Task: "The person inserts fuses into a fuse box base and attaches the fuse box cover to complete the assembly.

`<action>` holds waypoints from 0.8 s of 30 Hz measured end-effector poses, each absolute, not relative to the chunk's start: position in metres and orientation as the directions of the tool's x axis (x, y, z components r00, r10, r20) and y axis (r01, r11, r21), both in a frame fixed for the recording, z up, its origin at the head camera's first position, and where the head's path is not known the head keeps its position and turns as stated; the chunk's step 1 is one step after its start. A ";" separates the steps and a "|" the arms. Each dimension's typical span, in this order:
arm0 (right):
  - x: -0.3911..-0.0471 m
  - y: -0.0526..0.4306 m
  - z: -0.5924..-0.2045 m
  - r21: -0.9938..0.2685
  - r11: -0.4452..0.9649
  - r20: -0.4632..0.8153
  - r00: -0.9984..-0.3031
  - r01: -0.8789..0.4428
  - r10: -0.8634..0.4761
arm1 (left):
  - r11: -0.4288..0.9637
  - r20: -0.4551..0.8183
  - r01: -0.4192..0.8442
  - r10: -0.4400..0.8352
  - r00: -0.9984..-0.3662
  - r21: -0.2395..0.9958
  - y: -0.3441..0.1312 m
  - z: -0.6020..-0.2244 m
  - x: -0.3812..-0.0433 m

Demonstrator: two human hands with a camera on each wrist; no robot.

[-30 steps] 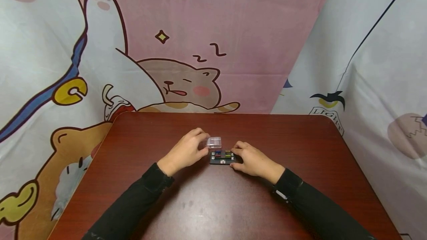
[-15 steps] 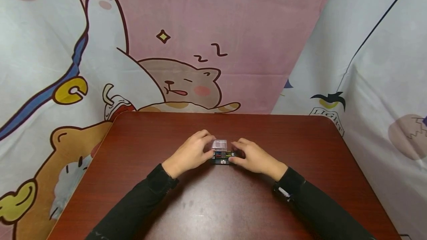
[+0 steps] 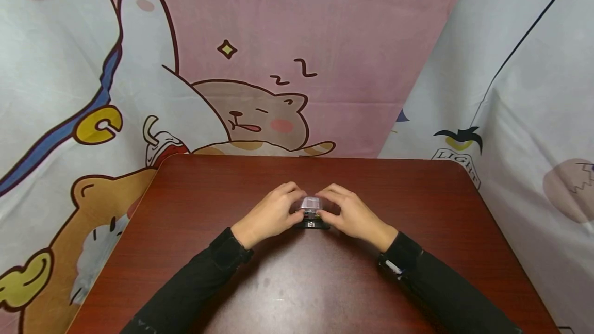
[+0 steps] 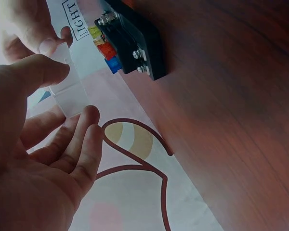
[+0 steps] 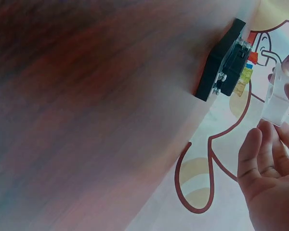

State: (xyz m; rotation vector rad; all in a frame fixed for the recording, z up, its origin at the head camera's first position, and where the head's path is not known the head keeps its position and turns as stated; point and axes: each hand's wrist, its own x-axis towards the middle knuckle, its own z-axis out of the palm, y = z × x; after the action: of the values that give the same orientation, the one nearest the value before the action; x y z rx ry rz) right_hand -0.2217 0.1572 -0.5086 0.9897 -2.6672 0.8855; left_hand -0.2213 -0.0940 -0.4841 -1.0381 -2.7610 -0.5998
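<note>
A small black fuse block (image 3: pixel 313 224) rests on the table, with red, blue and yellow blade fuses (image 4: pixel 106 49) along its top and metal screw terminals on its base. Just above the fuses, apart from them, is a clear plastic cover (image 3: pixel 310 203). My left hand (image 3: pixel 273 215) grips the cover's left end between thumb and fingers. At the other end, my right hand (image 3: pixel 356 218) holds it with thumb and fingertips. Both wrist views show the cover (image 4: pixel 73 94) in the air between the two hands, and the black base (image 5: pixel 216 67) below it.
The reddish-brown wooden table (image 3: pixel 394 293) extends around the fuse block on all sides. Behind its far edge hangs a cloth (image 3: pixel 362 55) printed with cartoon animals.
The cover has moved right, from behind the fuse block to above its fuses, carried by my left hand. My right hand has gone from the block's right end to the cover.
</note>
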 end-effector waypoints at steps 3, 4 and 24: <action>-0.222 0.158 -0.508 -0.464 0.619 0.322 -0.772 -0.634 -0.549 | 0.678 0.256 0.660 0.608 -0.751 0.324 -0.093 -0.484 -0.221; -0.221 0.158 -0.507 -0.458 0.626 0.316 -0.773 -0.632 -0.549 | 0.677 0.254 0.660 0.610 -0.751 0.326 -0.093 -0.484 -0.221; -0.222 0.156 -0.522 -0.445 0.628 0.294 -0.766 -0.639 -0.572 | 0.688 0.196 0.662 0.634 -0.748 0.300 -0.089 -0.496 -0.221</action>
State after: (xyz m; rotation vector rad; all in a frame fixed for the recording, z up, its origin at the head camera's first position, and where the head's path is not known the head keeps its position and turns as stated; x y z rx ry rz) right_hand -0.2219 0.1557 -0.5224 1.0169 -2.7204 0.8170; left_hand -0.2207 -0.0894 -0.4956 -1.0824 -2.8146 -0.5458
